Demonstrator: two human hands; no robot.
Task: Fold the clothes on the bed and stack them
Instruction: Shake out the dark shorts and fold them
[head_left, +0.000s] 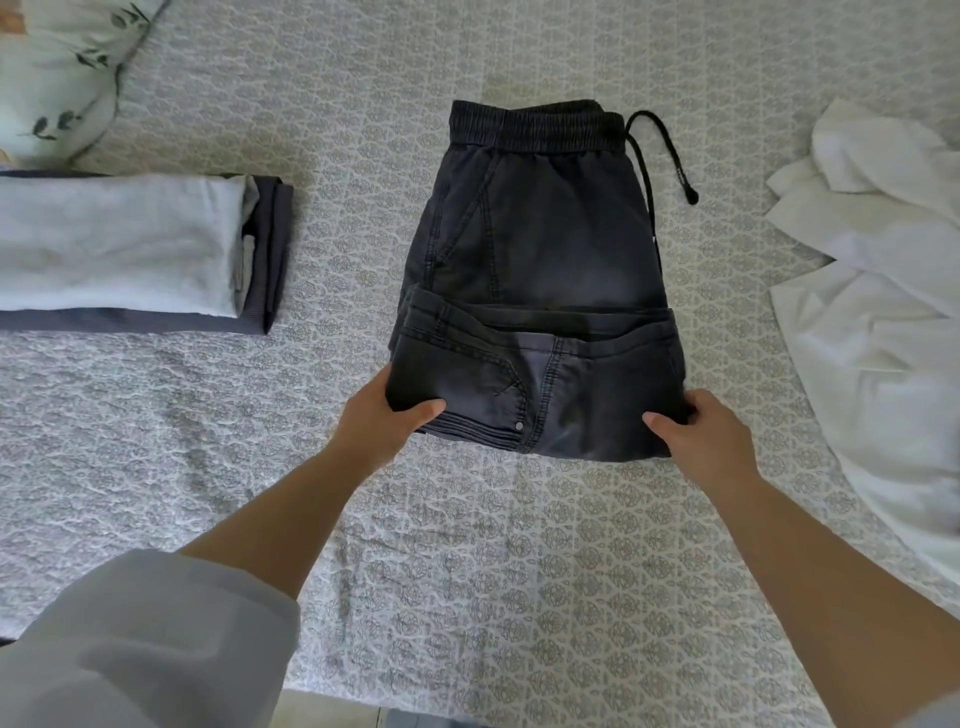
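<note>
Black drawstring pants (540, 291): part-folded, mid-bed (467, 571) | left hand (387, 415): thumb on top, fingers tucked beneath folded near-left corner | right hand (698, 431): pinching near-right corner likewise | folded stack (130, 249): left edge

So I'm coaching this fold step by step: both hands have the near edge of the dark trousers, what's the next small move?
Probably lift the folded near end and carry it over toward the waistband. The left hand and right hand already grip the dark trousers, folded only partway, longer than the stack at left.
</note>
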